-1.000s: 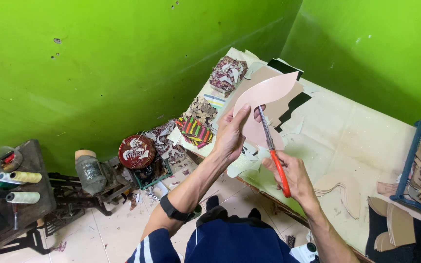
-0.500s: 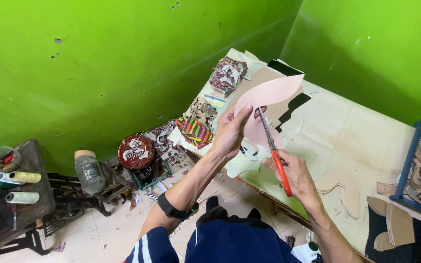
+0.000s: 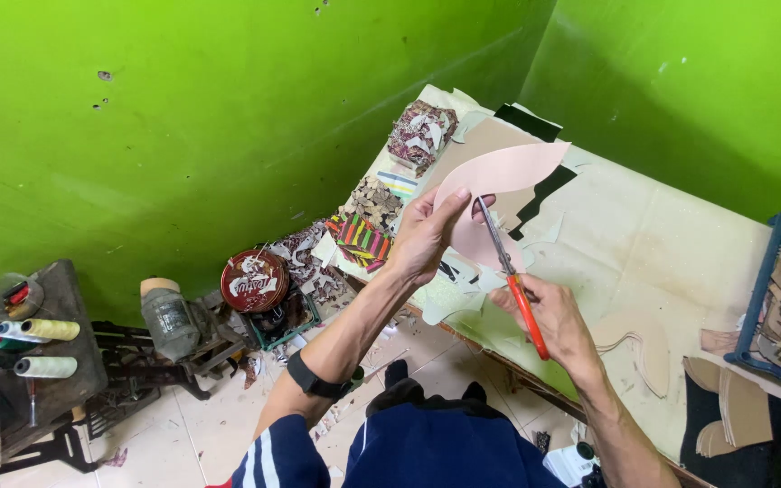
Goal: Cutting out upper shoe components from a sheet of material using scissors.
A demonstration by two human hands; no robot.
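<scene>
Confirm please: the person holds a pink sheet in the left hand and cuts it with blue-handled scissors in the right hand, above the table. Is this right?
Not quite: the scissors have red-orange handles, not blue, as the head view shows. The rest holds: the left hand holds the pink sheet, and the right hand works the scissors on it above the table.

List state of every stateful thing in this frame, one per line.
Left hand: gripping the pink curved sheet.
Pink curved sheet of thin material: held up above the table, partly cut.
Right hand: closed on the scissors' handles.
Orange-handled scissors: blades at the sheet, tips pointing up.
Round red tin: lid on.
Blue plastic crate: filled with cut pieces.
Thread cones: lying on their sides.
</scene>
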